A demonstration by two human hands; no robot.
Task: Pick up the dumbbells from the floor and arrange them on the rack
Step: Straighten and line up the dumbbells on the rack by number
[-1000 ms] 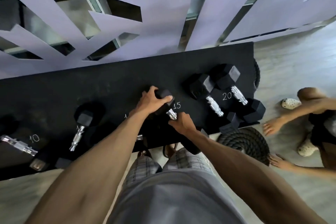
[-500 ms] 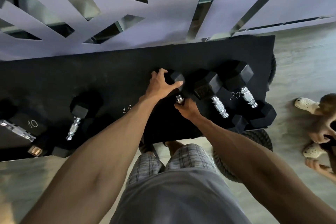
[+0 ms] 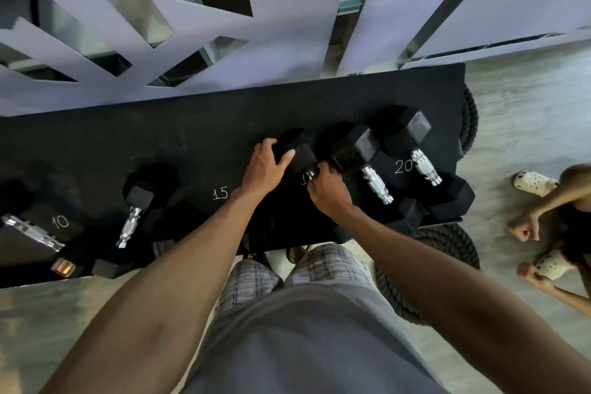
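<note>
Black hex dumbbell [image 3: 300,153] on rack [image 3: 192,125], right of rack centre; left hand [image 3: 265,166] fingers curl over far head, right hand [image 3: 329,192] fingers wrap chrome handle, likely steadying it into marked slot.

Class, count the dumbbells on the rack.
5 black chrome-handled hex dumbbells: far-left dumbbell by the 10, next dumbbell rightward, middle dumbbell in left hand and right hand, fourth dumbbell and fifth dumbbell flanking the 20. Others may be hidden.
</note>
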